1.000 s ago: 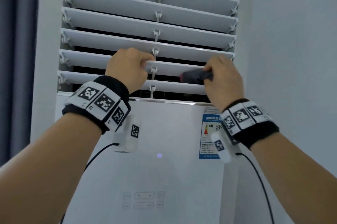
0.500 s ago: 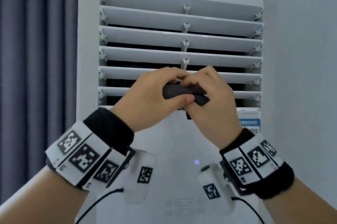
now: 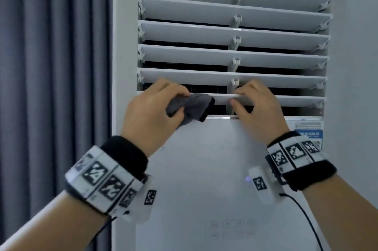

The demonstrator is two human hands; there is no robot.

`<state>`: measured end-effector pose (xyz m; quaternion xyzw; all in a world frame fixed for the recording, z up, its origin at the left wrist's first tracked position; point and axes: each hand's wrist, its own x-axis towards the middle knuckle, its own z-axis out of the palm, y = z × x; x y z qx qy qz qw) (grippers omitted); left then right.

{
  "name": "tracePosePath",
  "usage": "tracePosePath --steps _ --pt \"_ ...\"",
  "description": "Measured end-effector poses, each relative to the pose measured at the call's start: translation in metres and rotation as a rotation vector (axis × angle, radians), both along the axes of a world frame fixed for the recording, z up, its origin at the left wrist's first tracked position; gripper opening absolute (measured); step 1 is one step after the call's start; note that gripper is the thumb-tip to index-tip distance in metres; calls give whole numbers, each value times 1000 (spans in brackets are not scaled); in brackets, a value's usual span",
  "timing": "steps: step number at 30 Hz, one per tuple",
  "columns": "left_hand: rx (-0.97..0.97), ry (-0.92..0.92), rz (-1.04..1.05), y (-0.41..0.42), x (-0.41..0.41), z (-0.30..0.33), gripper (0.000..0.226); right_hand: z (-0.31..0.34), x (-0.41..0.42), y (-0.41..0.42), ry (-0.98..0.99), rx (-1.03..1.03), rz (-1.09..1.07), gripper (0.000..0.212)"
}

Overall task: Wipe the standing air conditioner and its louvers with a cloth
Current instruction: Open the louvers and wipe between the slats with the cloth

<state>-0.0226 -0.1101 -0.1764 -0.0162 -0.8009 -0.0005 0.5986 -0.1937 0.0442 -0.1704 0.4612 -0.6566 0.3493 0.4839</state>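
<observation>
A white standing air conditioner fills the view, with several horizontal louvers across its upper half. My left hand grips a bunched grey cloth against the left part of the lowest louver. My right hand pinches that same louver just right of its centre clip, thumb below and fingers on top. Both wrists wear black bands with printed marker tags.
Grey curtains hang to the left of the unit and a pale wall stands to its right. A blue label sits on the front panel's upper right, and faint control buttons lie lower down.
The cloth passed from my right hand to my left hand. My hands then parted: the left now holds the cloth on the lowest louver, the right grips that louver.
</observation>
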Motion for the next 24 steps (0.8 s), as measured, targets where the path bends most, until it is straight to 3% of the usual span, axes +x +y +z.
tracePosePath --steps 7,13,17,24 --pt "-120 107 206 40 -58 1 21 8 -14 16 67 72 45 13" --pt "-99 201 334 52 -78 0 18 6 -25 20 86 85 15 17" --pt "22 222 321 39 -64 -1 22 4 -27 17 93 38 55 16" --pt "217 306 502 5 -18 -10 18 2 -26 14 85 27 95 16"
